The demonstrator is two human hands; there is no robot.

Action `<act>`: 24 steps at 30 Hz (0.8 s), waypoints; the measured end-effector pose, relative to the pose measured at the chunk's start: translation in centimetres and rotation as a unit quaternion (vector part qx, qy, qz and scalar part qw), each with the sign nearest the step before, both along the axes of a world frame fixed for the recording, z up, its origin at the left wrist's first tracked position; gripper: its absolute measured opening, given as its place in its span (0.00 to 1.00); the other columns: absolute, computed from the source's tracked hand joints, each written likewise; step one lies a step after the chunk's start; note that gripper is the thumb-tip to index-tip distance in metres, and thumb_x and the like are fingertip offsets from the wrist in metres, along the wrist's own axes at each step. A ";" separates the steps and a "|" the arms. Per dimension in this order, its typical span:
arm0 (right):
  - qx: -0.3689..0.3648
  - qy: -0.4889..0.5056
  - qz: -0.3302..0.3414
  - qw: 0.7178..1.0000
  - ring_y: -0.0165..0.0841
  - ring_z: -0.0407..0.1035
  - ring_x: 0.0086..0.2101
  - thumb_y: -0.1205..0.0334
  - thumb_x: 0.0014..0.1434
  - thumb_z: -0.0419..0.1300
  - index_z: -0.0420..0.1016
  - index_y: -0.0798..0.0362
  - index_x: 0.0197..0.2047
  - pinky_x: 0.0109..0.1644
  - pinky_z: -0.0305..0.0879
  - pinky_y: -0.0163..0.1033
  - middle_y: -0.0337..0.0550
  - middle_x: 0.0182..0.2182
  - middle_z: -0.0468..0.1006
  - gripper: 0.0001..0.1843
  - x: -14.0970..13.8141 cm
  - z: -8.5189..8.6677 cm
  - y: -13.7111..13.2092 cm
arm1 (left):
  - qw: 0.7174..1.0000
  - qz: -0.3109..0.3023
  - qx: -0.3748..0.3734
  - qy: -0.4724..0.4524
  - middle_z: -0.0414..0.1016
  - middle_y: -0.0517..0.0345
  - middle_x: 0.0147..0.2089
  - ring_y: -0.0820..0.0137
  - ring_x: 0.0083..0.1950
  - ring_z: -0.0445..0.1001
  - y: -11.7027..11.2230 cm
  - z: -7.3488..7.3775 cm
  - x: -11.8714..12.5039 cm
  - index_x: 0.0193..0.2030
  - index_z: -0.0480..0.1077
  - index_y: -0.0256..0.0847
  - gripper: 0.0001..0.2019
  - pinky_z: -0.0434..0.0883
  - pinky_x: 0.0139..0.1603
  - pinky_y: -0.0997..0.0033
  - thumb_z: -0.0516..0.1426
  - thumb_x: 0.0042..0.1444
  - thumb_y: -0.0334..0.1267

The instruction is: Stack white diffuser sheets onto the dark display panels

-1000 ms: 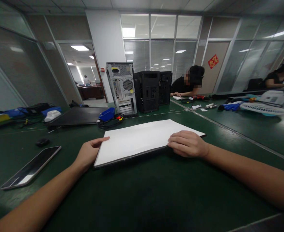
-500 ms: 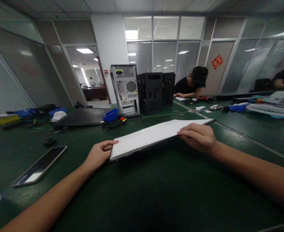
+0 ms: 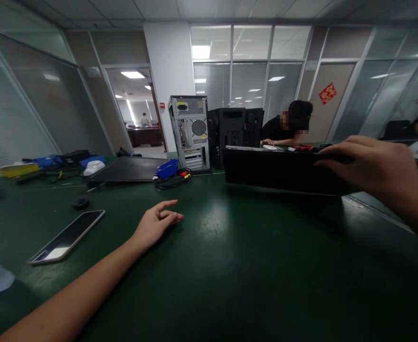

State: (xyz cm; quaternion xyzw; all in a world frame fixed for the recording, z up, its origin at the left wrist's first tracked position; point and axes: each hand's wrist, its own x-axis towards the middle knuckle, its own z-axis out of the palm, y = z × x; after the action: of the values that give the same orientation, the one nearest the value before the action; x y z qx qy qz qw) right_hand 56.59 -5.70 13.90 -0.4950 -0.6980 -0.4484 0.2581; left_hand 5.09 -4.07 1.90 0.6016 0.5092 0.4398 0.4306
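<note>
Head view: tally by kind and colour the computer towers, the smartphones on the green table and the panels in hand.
Silver computer tower: 1
Black computer towers: 2
Smartphone: 1
Flat black panel, in the right hand: 1
Total: 5

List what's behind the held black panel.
Black computer cases and a leaning person show above the panel; parts of the cases and table directly behind are covered.

That thin rectangular panel (image 3: 276, 172) shows a plain black face this way. It's tipped nearly upright over the green tabletop (image 3: 209, 270).
</note>
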 end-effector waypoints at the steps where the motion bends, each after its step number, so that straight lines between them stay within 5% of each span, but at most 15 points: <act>1: -0.010 0.000 -0.041 0.999 0.36 0.68 0.33 0.39 0.63 0.53 0.78 0.45 0.48 0.26 0.51 0.39 0.42 0.42 0.78 0.24 0.9 0.1 0.0 | 1.000 0.005 -0.001 -0.011 0.85 0.45 0.42 0.59 0.46 0.82 0.1 -0.1 0.1 0.64 0.63 0.33 0.32 0.72 0.56 0.52 0.63 0.55 0.44; 5: -0.071 0.018 -0.173 0.982 0.36 0.64 0.29 0.36 0.63 0.50 0.79 0.46 0.50 0.27 0.43 0.39 0.47 0.42 0.78 0.28 4.1 0.1 0.2 | 1.000 0.012 -0.004 -0.028 0.85 0.47 0.40 0.61 0.45 0.82 0.4 -0.4 0.2 0.62 0.64 0.32 0.30 0.73 0.55 0.53 0.63 0.55 0.42; 11: -0.145 0.056 -0.336 0.929 0.39 0.65 0.32 0.45 0.61 0.58 0.78 0.44 0.51 0.28 0.44 0.40 0.48 0.39 0.78 0.20 7.9 -0.1 0.8 | 1.000 0.010 -0.005 -0.027 0.84 0.47 0.40 0.62 0.44 0.82 0.6 -0.5 0.2 0.62 0.64 0.33 0.29 0.74 0.54 0.55 0.63 0.55 0.40; 24: -0.190 0.066 -0.373 0.906 0.45 0.68 0.35 0.47 0.66 0.49 0.75 0.45 0.56 0.30 0.49 0.42 0.53 0.40 0.77 0.22 9.4 -1.1 0.2 | 1.000 0.008 -0.007 -0.029 0.84 0.50 0.39 0.63 0.43 0.82 0.7 -0.6 0.2 0.61 0.64 0.33 0.27 0.73 0.55 0.54 0.62 0.56 0.39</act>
State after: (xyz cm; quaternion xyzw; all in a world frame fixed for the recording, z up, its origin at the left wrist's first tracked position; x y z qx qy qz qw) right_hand 65.98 -5.49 12.77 -0.7872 -0.5162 -0.3369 0.0186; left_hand 5.33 -3.42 1.33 0.5815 0.5047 0.4566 0.4457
